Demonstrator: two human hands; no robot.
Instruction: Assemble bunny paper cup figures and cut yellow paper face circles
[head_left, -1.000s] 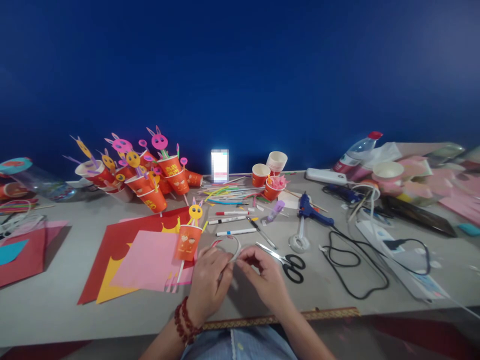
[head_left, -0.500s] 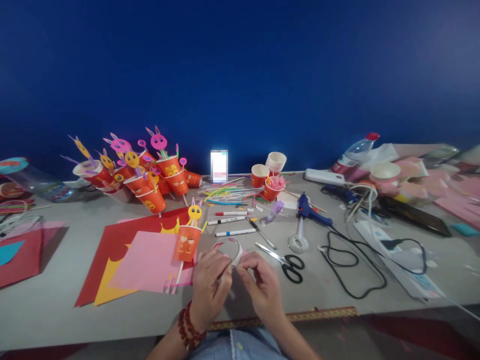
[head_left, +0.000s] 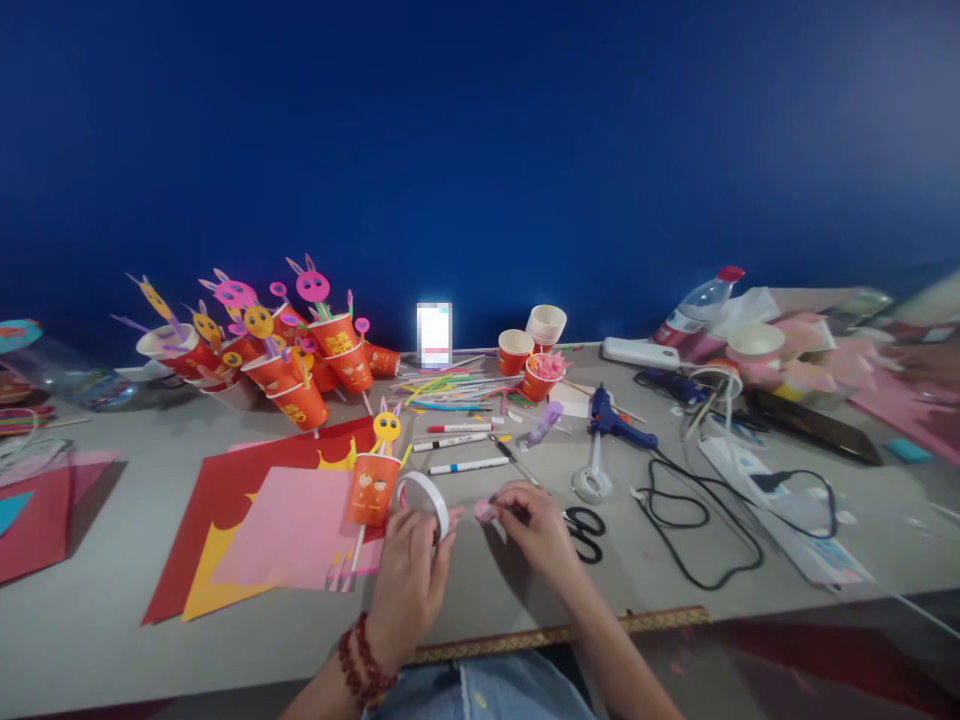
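Observation:
My left hand (head_left: 415, 570) is closed around a roll of white tape (head_left: 437, 496), which stands on edge with the fingers at its lower rim. A small round pink paper piece (head_left: 484, 510) is pinched in the fingertips of my right hand (head_left: 531, 525). Just left of the tape, an orange paper cup (head_left: 373, 488) with a yellow bunny face (head_left: 387, 427) above it sits on the pink paper (head_left: 289, 525). Black-handled scissors (head_left: 587, 530) lie partly behind my right hand, their blades hidden.
Several decorated cups (head_left: 300, 400) stand at the back left. Markers (head_left: 469, 466), thin coloured sticks (head_left: 450, 385) and a lit phone (head_left: 434, 335) lie across the middle. To the right are a blue glue gun (head_left: 615, 422), its black cord (head_left: 697, 585) and a power strip (head_left: 780, 520).
My hands have moved apart, the left with the tape roll to the left, the right to the right. A pink round piece now shows in the right fingertips. The camera view has shifted slightly.

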